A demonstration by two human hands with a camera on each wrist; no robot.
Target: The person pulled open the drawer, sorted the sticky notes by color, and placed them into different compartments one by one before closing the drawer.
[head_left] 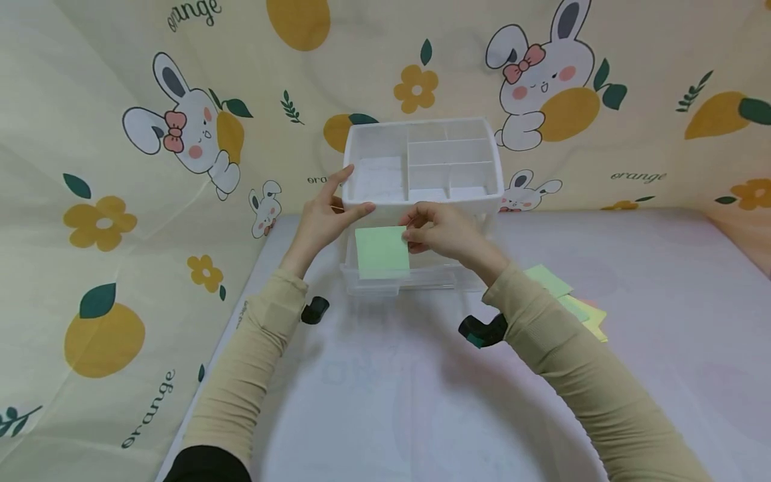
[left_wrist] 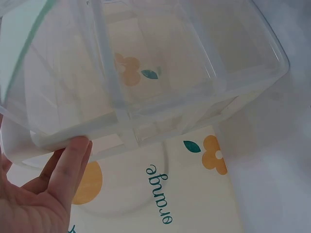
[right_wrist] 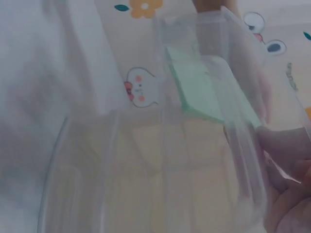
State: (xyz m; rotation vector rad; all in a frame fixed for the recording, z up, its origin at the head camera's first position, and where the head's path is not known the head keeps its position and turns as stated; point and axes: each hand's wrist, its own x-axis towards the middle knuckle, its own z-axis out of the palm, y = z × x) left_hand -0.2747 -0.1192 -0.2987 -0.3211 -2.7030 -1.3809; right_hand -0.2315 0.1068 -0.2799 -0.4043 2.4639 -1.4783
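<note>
A white plastic storage box (head_left: 424, 194) with a divided top tray stands at the back of the table, its clear front drawer (head_left: 370, 289) pulled out. My left hand (head_left: 319, 224) grips the box's front left corner, thumb on the front rim and fingers along the side; the left wrist view shows these fingers (left_wrist: 70, 158) on the edge. Over the left part of the drawer, a pale green sticky note pad (head_left: 382, 249) is pinched at its right edge by my right hand (head_left: 448, 234). In the right wrist view the pad (right_wrist: 204, 87) shows through the clear plastic.
Several green and yellow sticky notes (head_left: 593, 318) lie on the table to the right, partly behind my right sleeve (head_left: 560, 341). A patterned cloth (head_left: 361, 80) with rabbits and oranges hangs behind the box and along the left.
</note>
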